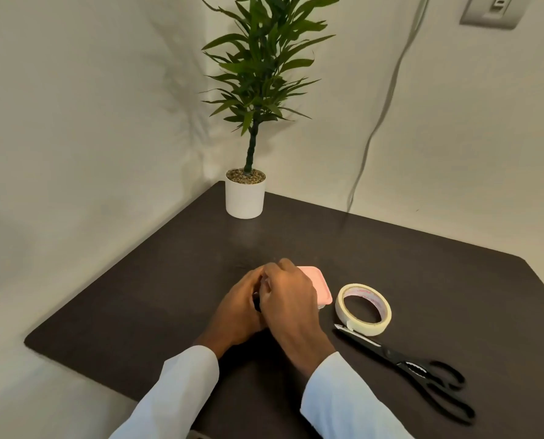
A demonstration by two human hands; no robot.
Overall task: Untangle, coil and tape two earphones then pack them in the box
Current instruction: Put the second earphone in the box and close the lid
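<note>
Left hand (242,307) and right hand (288,297) together, curled on a small black item (mostly hidden), over pink plastic box (319,288); masking-tape roll (363,308) adj. black scissors (413,369).

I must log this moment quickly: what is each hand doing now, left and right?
Left hand: fingers curled round a small dark thing; what it is cannot be told.
Right hand: fingers curled over the left; hold unclear.

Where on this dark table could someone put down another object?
The table is bare left of the hands, out to the wall-side edge, and between the plant pot and the hands. The right is crowded: pink box, tape roll and scissors lie close together.
</note>
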